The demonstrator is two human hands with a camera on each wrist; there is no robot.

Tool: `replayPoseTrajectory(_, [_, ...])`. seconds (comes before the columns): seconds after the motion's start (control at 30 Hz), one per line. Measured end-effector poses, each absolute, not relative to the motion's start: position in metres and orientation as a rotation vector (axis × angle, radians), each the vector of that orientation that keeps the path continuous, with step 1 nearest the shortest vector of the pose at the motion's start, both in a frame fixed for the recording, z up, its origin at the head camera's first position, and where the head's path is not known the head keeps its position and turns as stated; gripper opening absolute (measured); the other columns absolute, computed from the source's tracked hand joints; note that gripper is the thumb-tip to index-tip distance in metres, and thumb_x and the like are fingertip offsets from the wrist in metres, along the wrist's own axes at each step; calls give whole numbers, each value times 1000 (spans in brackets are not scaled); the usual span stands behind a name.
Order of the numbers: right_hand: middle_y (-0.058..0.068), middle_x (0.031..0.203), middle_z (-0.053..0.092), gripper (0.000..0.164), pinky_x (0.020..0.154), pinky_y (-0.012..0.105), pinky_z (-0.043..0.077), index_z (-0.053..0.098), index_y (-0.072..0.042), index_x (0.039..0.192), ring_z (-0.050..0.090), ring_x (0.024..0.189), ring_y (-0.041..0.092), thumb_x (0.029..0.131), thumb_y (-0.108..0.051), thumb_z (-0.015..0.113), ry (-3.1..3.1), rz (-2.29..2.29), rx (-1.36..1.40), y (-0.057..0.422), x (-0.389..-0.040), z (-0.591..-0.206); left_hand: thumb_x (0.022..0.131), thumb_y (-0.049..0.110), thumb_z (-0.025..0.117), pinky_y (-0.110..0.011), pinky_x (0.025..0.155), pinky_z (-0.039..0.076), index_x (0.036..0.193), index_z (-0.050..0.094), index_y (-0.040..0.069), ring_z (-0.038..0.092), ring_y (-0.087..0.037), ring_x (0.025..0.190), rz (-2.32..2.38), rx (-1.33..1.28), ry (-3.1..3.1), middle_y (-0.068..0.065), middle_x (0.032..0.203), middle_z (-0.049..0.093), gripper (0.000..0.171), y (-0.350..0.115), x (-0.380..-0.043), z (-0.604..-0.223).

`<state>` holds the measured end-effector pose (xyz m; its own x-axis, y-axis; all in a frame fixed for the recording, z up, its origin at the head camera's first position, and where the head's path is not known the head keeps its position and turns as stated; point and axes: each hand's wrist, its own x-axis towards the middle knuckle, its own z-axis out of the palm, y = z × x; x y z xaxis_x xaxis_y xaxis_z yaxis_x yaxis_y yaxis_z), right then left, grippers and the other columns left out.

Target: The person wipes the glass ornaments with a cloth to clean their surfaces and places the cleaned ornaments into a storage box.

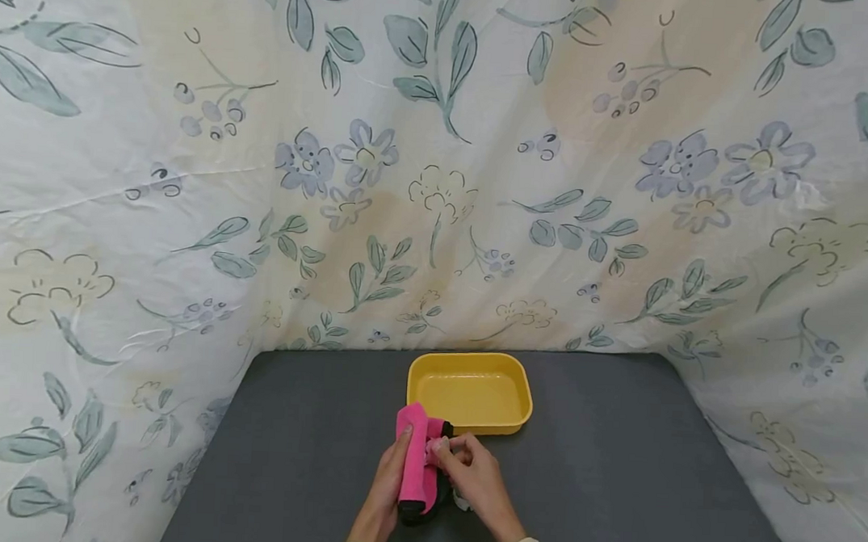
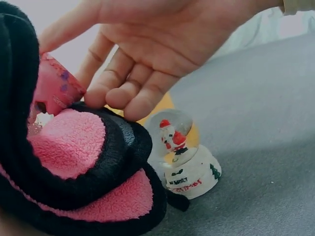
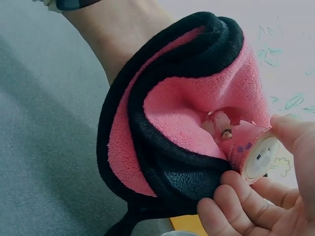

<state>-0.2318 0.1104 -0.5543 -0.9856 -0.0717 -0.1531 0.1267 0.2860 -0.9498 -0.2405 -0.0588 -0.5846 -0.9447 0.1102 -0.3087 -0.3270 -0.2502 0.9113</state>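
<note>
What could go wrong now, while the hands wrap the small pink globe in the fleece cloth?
1. The right hand pinches the pink snow globe only by its base at the opening of the pink fleece cloth; it might slip out.
2. The Santa snow globe stands right beside the cloth on the grey table; a fold or a finger may knock it over.

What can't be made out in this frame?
- Pink globe: mostly buried in the pink-and-black fleece, right wrist view.
- Santa globe: hidden behind the right hand in the head view.
- Left hand fingers: behind the fleece, head view.
- Yellow tray: only slivers in the wrist views.
</note>
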Motion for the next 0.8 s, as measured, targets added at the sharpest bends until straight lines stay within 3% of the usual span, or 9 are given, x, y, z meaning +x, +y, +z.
replayPoseTrajectory(0.23, [2,86,64,53,59,27,46,63,-12,119,57,72,15,92,-57,67,2499,-1679,1,111,-231,-555,94,71,51,-27,82,51,120,64,13,64,-8,88,2276,-305,1717,8,93,69,65,-56,-241,-585])
replayPoseTrajectory(0.37, [6,108,60,55,65,22,47,58,-12,131,54,80,12,90,-45,75,2585,-1636,-88,111,-228,-557,95,67,53,-26,77,53,114,64,13,63,-6,81,2306,-292,1709,9,87,67,59,-55,-243,-583])
replayPoseTrajectory(0.5, [8,120,56,58,70,19,49,53,-14,140,54,87,12,90,-32,77,2602,-1636,-197,112,-228,-558,96,67,53,-26,75,53,111,64,14,62,-6,78,2309,-295,1706,9,84,64,57,-55,-243,-582])
replayPoseTrajectory(0.8, [10,129,53,59,80,23,54,49,-19,146,57,105,19,93,-20,74,2595,-1653,-402,116,-227,-562,91,75,51,-27,80,51,123,62,12,63,-8,87,2266,-347,1739,8,92,66,71,-58,-241,-581])
